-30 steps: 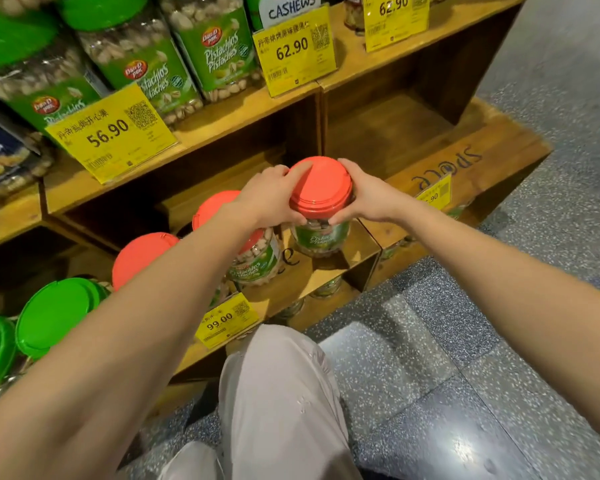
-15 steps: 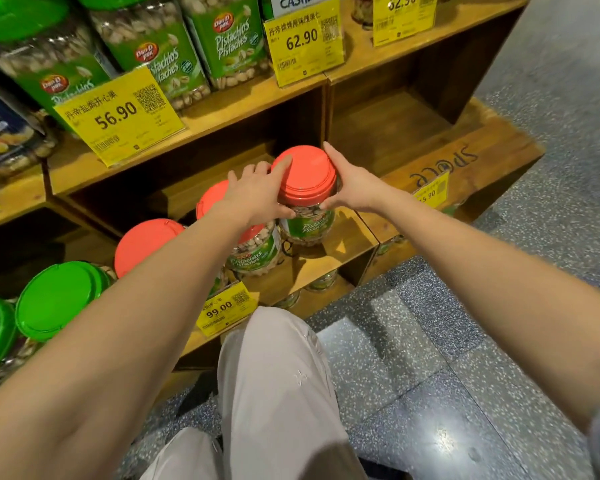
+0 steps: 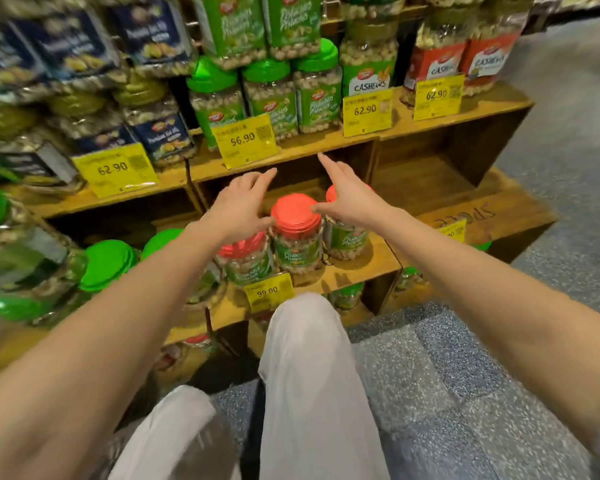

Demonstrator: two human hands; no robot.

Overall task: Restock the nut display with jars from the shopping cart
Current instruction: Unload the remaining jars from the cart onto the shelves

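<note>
A red-lidded pistachio jar (image 3: 296, 233) stands upright on the low wooden shelf (image 3: 357, 268) between two other red-lidded jars, one to its left (image 3: 246, 261) and one to its right (image 3: 347, 233). My left hand (image 3: 238, 207) hovers just left of the middle jar's lid with fingers spread and straight, holding nothing. My right hand (image 3: 349, 202) is above the right jar, fingers extended, its thumb near the middle lid's edge. The shopping cart is out of view.
Green-lidded jars (image 3: 108, 265) fill the low shelf at left. The upper shelf carries pistachio jars (image 3: 274, 95), cashew jars (image 3: 368, 71) and yellow price tags (image 3: 245, 140). An open wooden cubby (image 3: 426, 174) sits at right. My knee in pale trousers (image 3: 302, 337) is close to the shelf front.
Both hands have let go of the red-lidded jar, which now stands on the low shelf. The fingers opened and lifted off the lid. The camera tilted up and pulled back.
</note>
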